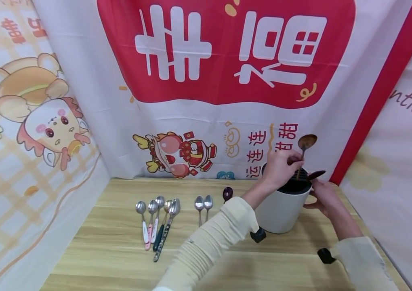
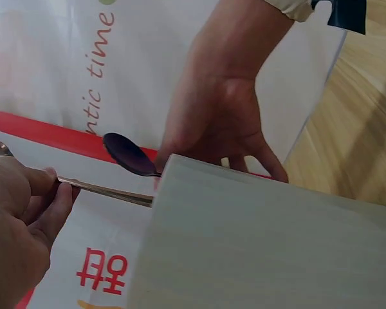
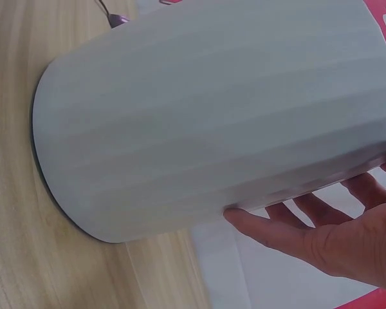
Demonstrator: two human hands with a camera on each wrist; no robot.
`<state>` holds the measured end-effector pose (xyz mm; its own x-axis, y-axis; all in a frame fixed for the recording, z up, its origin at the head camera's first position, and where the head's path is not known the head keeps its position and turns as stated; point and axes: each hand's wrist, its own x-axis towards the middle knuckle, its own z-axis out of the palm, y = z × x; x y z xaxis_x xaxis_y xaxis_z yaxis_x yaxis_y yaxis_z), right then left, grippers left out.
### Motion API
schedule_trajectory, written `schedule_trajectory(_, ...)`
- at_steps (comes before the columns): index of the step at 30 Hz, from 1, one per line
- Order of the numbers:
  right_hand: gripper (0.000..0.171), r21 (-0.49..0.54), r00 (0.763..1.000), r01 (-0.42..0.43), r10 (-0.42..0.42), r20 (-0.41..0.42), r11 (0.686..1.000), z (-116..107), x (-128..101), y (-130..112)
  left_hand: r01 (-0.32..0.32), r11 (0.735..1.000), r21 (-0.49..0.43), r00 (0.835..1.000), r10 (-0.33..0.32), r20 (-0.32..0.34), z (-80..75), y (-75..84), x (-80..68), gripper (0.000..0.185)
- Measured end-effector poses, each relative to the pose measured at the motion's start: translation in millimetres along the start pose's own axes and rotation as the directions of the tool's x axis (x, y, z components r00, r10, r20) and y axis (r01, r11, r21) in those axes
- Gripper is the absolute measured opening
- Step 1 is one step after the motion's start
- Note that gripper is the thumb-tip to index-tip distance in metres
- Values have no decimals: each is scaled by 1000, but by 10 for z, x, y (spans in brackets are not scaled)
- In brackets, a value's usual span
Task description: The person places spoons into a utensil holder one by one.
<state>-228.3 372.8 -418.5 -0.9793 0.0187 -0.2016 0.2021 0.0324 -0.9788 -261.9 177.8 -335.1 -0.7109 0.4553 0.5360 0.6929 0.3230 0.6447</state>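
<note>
left hand [image 1: 280,167]: raised over the mouth of the holder, fingers curled round the handle of the bronze spoon [image 1: 305,143], pinching it partway down. in the left wrist view thumb and fingers [image 2: 35,193] are closed on the thin handle, grip narrow and firm.
bronze spoon: upright, slightly tilted, bowl on top and above the hand, lower end of the handle going down into the holder's slotted top.
right hand [image 1: 324,196]: against the far right side of the holder near the rim, fingers fairly straight and spread on the wall. right wrist view shows fingertips [image 3: 257,222] touching the pale wall just under the rim; not wrapped round it, nothing pinched.
holder [image 1: 282,210]: white ribbed cylinder with a dark insert on top, standing upright on the table [image 1: 118,258], right of centre, close to the back cloth.
dark spoon [image 1: 316,174]: sticks out of the holder's top toward the right, bowl outward, just above the right hand; same dark bowl seen in the left wrist view [image 2: 128,154].
purple spoon [image 1: 227,193]: lies on the table just left of the holder, partly hidden by the left sleeve.
spoon row [image 1: 156,222]: five spoons with coloured handles lying side by side, well left of the holder.
spoon pair [image 1: 204,204]: two plain metal spoons between the row and the purple spoon.
backdrop [image 1: 228,60]: red and white printed cloth with cartoon figures behind and at both sides.
</note>
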Motion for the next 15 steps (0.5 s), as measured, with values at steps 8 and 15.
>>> schedule_trajectory(8, 32, -10, 1000, -5, 5, -1, 1000, 12, -10, -12, 20, 998, 65, 997, -25, 70, 186, -122, -51, 9)
schedule_trajectory(15, 29, -9, 1000, 0, 0, -3, 1000, 12, 10, -6, 30, 989, 148, 995, -44, 89, 273, -197, -65, 9)
